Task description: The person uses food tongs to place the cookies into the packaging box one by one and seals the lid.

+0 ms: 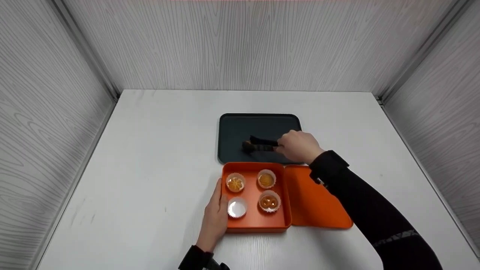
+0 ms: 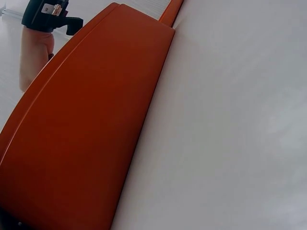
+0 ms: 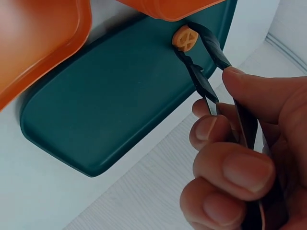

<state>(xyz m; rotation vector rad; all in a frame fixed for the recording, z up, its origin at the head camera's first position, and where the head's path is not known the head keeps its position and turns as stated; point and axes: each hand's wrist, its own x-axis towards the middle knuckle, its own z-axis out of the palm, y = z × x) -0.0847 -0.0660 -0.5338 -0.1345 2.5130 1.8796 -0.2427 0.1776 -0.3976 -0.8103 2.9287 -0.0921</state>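
Observation:
My right hand grips black-tipped tongs over the dark green tray. Between the tong tips sits a small round golden cookie with a cross-like pattern. Along the left outer wall of an orange box lies my left hand, fingers straight against it and thumb at the rim. Three fluted paper cups in the box contain golden treats: one at back left, one at back right, one at front right. The front left cup shows only its white inside.
A flat orange lid lies right of the box, partly under my right forearm. The tray is just behind the box on a white table. Pale wood-grain panels enclose the table at the back and both sides.

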